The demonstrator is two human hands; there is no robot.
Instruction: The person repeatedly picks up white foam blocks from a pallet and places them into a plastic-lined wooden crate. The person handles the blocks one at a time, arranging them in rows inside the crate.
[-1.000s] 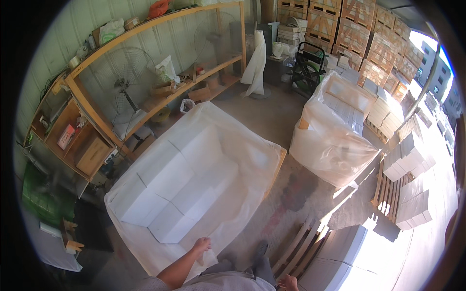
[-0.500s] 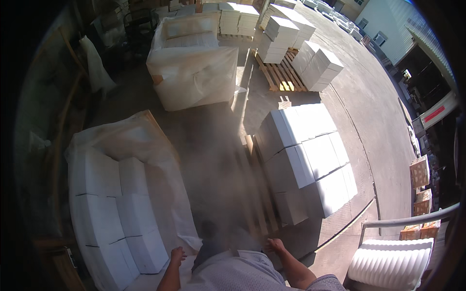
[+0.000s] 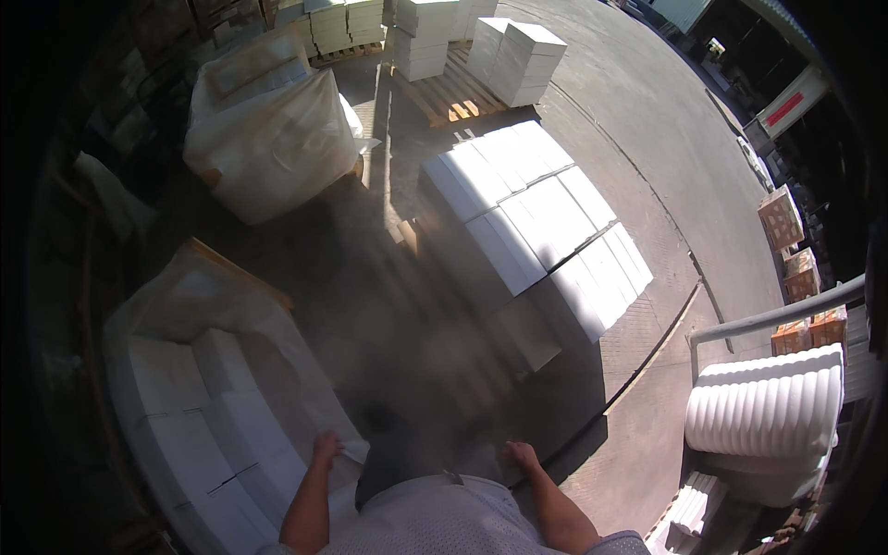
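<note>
My left hand (image 3: 326, 447) hangs in front of me, beside the edge of a cloudy plastic sheet (image 3: 270, 344). Its fingers are small and blurred, and nothing shows in it. My right hand (image 3: 523, 454) is held out to the other side, fingers loosely curled, with nothing visible in them. At the left, white rectangular blocks (image 3: 242, 421) are stacked in rows inside the open plastic sheet. Ahead and to the right stands a large stack of white blocks (image 3: 546, 208), apart from both hands, its top sunlit and its near side in shadow.
Further off, a bulky plastic-wrapped load (image 3: 277, 153) stands at the left. Behind the big stack, a wooden pallet (image 3: 453, 92) bears more white blocks (image 3: 523, 60). White ribbed rolls (image 3: 763, 402) lie at the right by a grey metal rail (image 3: 777, 314). Orange-and-white cartons (image 3: 782, 217) line the far right.
The view has turned to the right and down, so the stacks sit further left and higher. My left hand has moved slightly toward the plastic sheet; my right hand stays near the same place.
</note>
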